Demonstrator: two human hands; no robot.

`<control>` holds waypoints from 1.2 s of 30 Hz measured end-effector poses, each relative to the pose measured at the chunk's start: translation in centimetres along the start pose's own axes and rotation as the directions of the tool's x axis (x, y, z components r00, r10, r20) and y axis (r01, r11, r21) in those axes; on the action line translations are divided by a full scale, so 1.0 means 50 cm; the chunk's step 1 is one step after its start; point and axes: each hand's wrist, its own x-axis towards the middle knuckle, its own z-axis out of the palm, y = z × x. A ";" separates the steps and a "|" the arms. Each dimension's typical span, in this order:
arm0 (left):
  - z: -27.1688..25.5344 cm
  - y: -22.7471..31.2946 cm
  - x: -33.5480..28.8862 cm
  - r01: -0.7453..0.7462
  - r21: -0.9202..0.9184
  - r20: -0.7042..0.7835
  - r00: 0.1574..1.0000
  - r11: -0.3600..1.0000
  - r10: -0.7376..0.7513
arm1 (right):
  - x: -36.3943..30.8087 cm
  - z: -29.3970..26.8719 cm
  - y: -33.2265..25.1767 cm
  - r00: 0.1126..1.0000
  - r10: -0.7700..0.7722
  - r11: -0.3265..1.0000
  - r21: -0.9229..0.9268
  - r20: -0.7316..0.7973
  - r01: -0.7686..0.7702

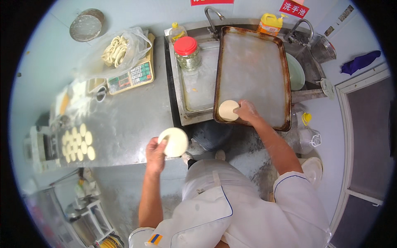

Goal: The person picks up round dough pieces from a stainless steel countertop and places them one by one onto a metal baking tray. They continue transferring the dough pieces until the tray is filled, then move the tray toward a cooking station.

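Note:
Out in front of me, my left hand point(155, 153) pinches a pale round dough disc point(174, 141) by its edge, clear of the steel table. A second dough disc point(228, 110) is over the near left corner of a large baking tray point(256, 70). My right hand point(247, 111) grips that disc at its right edge, fingers partly hidden. Whether this disc lies flat on the metal cannot be told. The rest of the tray's surface is bare, and its rim is browned.
On the steel table point(136, 120) stand a scale point(132, 77), a plastic bag of dough strips point(115, 50) and several small dough pieces point(77, 142). A red-lidded jar point(187, 53) is left of the tray; sink taps point(300, 31) rise behind. A water jug point(308, 136) is at right.

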 end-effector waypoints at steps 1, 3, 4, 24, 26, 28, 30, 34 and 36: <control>0.044 -0.013 -0.004 0.039 0.030 -0.003 0.999 0.999 -0.039 | -0.010 -0.008 -0.003 1.000 -0.007 1.000 -0.021 -0.019 0.007; 0.125 -0.028 -0.001 0.140 0.028 0.066 0.988 0.990 -0.142 | -0.038 -0.028 -0.003 0.998 0.018 0.995 -0.099 -0.056 -0.024; 0.173 -0.039 0.003 0.149 0.023 0.084 0.985 0.988 -0.151 | -0.057 -0.038 0.003 1.000 -0.005 0.992 0.128 -0.030 0.009; 0.230 -0.118 -0.027 0.342 0.206 0.080 0.928 0.917 -0.364 | -0.047 -0.027 0.181 0.971 0.165 0.338 0.915 0.171 -0.218; 0.149 -0.114 -0.067 0.379 0.173 -0.011 0.924 0.909 -0.383 | -0.034 -0.012 0.183 0.980 0.160 0.458 0.870 0.123 -0.184; 0.077 -0.117 -0.105 0.402 0.129 -0.119 0.914 0.906 -0.389 | -0.024 0.000 0.204 0.982 0.187 0.705 0.693 0.019 -0.148; 0.007 -0.116 -0.134 0.431 0.109 -0.215 0.890 0.896 -0.402 | -0.013 0.012 0.239 0.982 0.151 0.884 0.461 -0.114 -0.082; -0.122 -0.122 -0.168 0.359 0.015 -0.306 0.890 0.933 -0.337 | 0.004 0.044 0.295 0.967 0.051 0.946 0.323 -0.251 0.034; -0.195 -0.111 -0.152 0.320 0.002 -0.370 0.880 0.947 -0.296 | 0.029 0.020 0.305 0.992 0.041 0.975 0.224 -0.121 -0.013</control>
